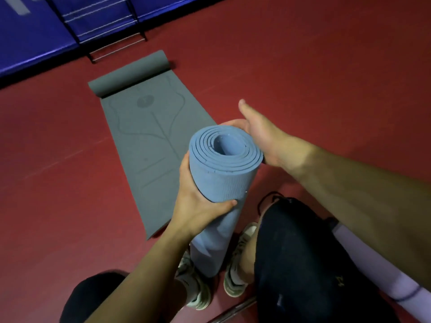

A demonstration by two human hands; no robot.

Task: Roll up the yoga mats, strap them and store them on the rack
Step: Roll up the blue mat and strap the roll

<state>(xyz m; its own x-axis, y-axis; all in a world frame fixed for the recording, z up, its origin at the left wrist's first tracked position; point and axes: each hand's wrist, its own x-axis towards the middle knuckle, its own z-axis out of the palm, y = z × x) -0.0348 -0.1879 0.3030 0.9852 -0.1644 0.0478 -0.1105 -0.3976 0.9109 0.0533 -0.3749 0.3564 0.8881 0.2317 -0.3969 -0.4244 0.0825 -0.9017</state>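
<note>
On my right, red floor (326, 66) is lying open; ahead, grey part-unrolled foam mat (149, 145) and black wire rack (109, 31) are blocking.

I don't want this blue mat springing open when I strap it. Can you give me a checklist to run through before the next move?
1. Tight roll: ok, the blue mat has its layers close together at the top end.
2. Grip of the left hand: ok, thumb and fingers wrap the mat's side.
3. Support from the right hand: ok, fingers go round the far rim, thumb free.
4. Strap on the blue mat: not ok, none shows.
5. Strap within reach: cannot tell.
6. Rolling of the grey mat: not ok, it lies mostly flat on the floor.
</note>
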